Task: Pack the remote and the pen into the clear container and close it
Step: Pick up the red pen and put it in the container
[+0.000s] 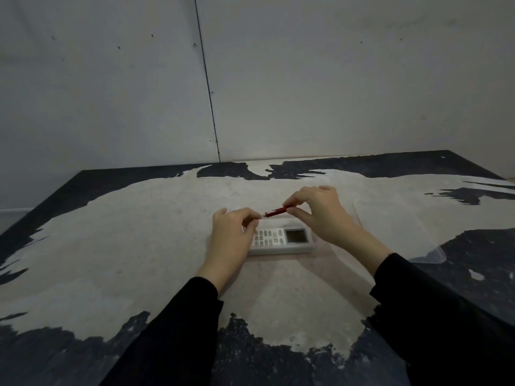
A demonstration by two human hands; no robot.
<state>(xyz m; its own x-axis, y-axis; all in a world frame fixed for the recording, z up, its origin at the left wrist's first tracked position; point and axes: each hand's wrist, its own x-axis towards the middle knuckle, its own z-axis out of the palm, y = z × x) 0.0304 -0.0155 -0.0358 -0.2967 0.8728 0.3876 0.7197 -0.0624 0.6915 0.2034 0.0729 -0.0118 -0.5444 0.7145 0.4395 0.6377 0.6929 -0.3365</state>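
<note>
A red pen (276,211) with a silver tip hangs level above the table, held at both ends. My left hand (231,232) pinches the silver tip end, and my right hand (323,213) pinches the red barrel. Right under the pen lies a white remote (281,236) with a small screen and several buttons. It rests inside the clear container (281,251), whose low front wall shows along the remote's near side. My left hand hides the remote's left end. The container is open on top.
A clear flat lid (404,235) lies on the table to the right of the container, partly behind my right wrist. The table top (139,246) is worn beige with black patches. A grey wall (250,79) stands close behind the table.
</note>
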